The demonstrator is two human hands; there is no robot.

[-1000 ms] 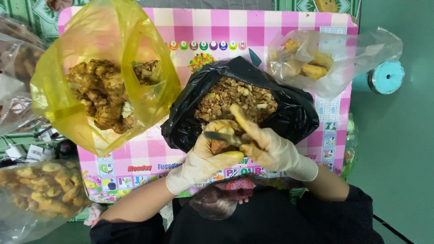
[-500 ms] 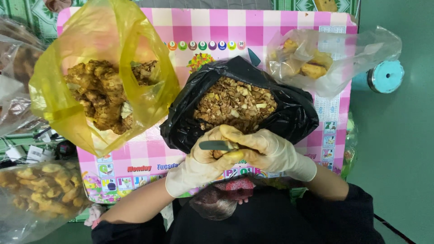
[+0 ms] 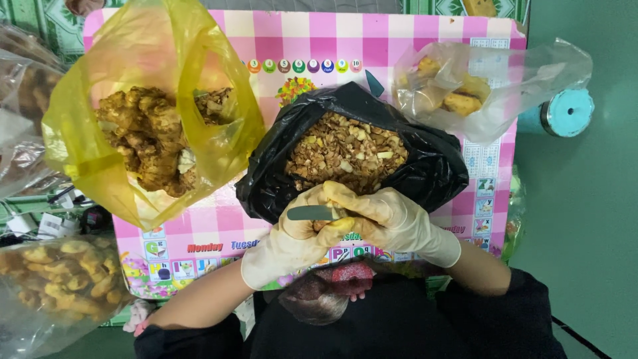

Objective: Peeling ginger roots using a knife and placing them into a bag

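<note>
Both my hands wear pale rubber gloves and meet over the near rim of a black plastic bag (image 3: 432, 173) full of brown peelings. My left hand (image 3: 289, 242) cups a small piece of ginger root (image 3: 323, 225), mostly hidden by the fingers. My right hand (image 3: 392, 223) grips a small knife (image 3: 311, 213), its dark blade pointing left across the root. A yellow bag (image 3: 100, 100) of unpeeled ginger stands open at the left.
A clear bag (image 3: 525, 73) with peeled yellow pieces lies at the back right. Another clear bag (image 3: 60, 279) of ginger sits at the lower left. All rest on a pink checked board (image 3: 319, 33). A teal round lid (image 3: 566, 112) lies on the green floor.
The ginger piece stood up between my hands a second ago; now it is lowered into my left palm and the knife blade lies flat across it, pointing left.
</note>
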